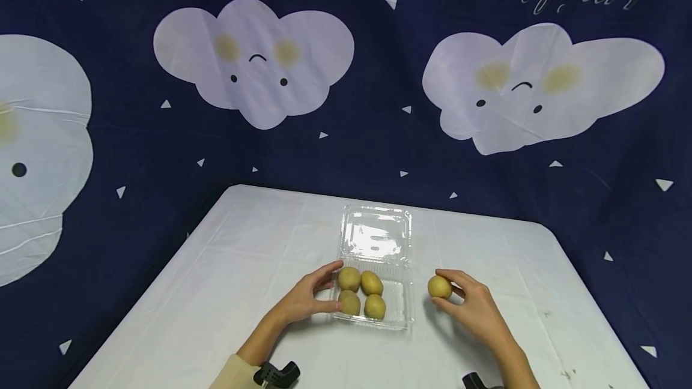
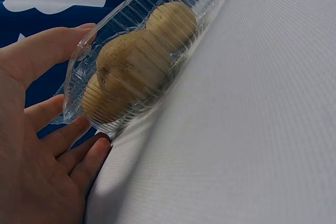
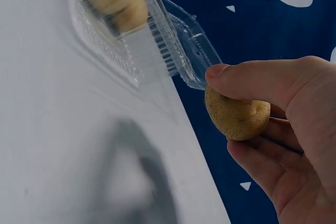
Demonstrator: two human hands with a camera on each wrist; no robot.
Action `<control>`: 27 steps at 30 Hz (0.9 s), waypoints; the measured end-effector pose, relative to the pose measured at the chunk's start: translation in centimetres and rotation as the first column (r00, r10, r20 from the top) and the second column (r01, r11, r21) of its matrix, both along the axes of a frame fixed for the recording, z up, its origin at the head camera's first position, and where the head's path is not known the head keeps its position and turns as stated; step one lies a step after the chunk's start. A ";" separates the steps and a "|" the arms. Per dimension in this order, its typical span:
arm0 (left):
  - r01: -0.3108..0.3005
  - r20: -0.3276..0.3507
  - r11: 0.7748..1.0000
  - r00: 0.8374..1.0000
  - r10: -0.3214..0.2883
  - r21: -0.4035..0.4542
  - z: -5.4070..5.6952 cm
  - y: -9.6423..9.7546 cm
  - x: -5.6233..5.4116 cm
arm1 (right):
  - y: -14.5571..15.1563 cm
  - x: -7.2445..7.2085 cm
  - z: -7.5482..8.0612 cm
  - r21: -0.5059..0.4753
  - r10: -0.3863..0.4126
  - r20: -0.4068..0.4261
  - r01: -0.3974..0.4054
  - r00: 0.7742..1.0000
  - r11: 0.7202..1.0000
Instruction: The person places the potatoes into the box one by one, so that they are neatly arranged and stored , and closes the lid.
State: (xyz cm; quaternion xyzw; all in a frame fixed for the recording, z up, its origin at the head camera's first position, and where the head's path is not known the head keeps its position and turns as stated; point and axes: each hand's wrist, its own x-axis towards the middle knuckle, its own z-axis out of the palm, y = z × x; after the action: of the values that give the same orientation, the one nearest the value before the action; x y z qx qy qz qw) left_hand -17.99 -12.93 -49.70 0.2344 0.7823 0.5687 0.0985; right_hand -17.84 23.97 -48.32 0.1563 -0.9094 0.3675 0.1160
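A clear plastic clamshell container [image 1: 399,308] stands on the white table, its lid [image 1: 376,236] folded back toward the far side. Several small yellowish-brown potatoes [image 1: 372,283] fill the left part of its base. At the container's left side, my left hand [image 1: 303,300] holds it with the thumb near the front corner and the fingers near the back; in the left wrist view the thumb touches the rim. To the right of the container, my right hand [image 1: 476,305] pinches one potato [image 3: 237,118] between thumb and fingers, above the table.
A white cloth covers the table [image 1: 259,233]. Behind and beside it hangs a dark blue curtain [image 1: 378,149] printed with white clouds and small triangles. Black wrist straps [image 1: 277,375] show at the lower edge of the head view.
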 end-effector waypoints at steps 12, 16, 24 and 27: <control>0.007 -0.002 1.000 1.000 -0.007 -0.011 0.3 0.1 0.0 | -1.2 -0.3 -0.1 -0.030 0.052 -0.032 -0.053 0.998 0.998; 0.007 -0.004 1.000 1.000 -0.007 -0.018 0.2 0.0 0.0 | -1.7 -0.5 0.0 -0.039 0.054 -0.014 -0.055 0.998 0.998; 0.005 0.004 1.000 1.000 -0.005 -0.011 0.1 0.0 0.0 | -3.0 -0.9 0.2 -0.093 0.087 0.029 -0.084 0.996 0.992; 0.009 0.005 1.000 1.000 -0.009 -0.015 0.2 0.0 0.0 | -3.3 -1.0 0.2 -0.090 0.098 0.038 -0.094 0.994 0.991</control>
State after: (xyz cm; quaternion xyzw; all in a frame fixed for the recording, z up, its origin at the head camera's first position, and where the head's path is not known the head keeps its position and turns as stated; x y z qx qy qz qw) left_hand -18.04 -12.97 -49.47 0.2355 0.7852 0.5631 0.1048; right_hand -18.80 20.69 -48.12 0.1869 -0.8860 0.4157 0.0858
